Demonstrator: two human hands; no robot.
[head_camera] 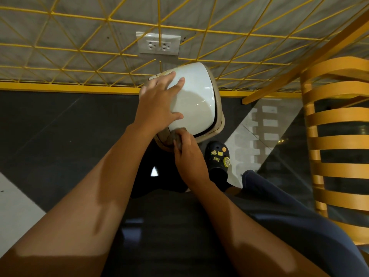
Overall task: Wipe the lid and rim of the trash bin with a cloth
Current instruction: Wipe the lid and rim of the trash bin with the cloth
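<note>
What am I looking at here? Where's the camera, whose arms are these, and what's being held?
There is no machine here. One camera is worn on a person's head and looks down at their own bare arms. The left hand lies flat, fingers spread, on the white lid of a trash bin on the dark floor. The right hand grips a dark cloth against the bin's near rim. Around it are the person's shoe, a slatted wooden chair on the right, and a wall socket behind a yellow wire grid.
</note>
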